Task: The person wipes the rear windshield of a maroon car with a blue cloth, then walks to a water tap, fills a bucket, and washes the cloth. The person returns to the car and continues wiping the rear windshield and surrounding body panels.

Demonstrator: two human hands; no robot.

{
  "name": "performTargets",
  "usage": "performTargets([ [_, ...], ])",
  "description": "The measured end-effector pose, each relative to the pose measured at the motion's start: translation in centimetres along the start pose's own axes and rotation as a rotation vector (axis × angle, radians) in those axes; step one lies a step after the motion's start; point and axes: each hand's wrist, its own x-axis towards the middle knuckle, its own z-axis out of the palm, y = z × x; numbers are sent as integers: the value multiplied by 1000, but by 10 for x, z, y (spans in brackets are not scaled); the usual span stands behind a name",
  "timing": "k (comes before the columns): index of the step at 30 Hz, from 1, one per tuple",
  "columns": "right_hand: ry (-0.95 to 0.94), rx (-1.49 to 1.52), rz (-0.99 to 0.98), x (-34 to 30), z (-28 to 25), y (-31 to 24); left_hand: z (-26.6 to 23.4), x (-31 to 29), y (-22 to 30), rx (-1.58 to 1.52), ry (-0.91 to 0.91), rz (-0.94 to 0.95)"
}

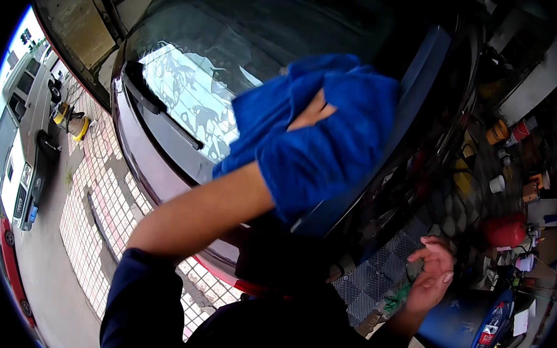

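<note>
My left arm reaches across a car's glass (201,30) with a large blue cloth (332,158) draped over the hand. Only part of my left hand (311,114) shows between the folds, closed on the cloth; most of its fingers are hidden. The cloth appears to lie against the right part of the glass, though its contact is covered. A black wiper (165,114) rests along the lower left of the pane, beside a bright reflection. Off to the right of the car, my right hand (433,272) hangs in the air, fingers loosely bent and apart, holding nothing.
At right stand a blue barrel (456,325), a red rounded container (504,230), a white cup (497,184) and several other items. A bottle (491,326) lies by the barrel. Outside at left are a white vehicle (22,147), a red car (13,267) and a yellow-and-black machine (73,122) on paving.
</note>
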Motion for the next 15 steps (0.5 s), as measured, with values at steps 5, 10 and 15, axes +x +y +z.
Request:
performTargets([
  [5,-1,89,-32,6,2,-10,6,120,-10,1237,108,431],
  [10,-106,33,-39,0,25,-24,26,103,9,1273,160,437],
  [15,-136,107,-52,10,49,-8,27,-71,33,4,208,57],
])
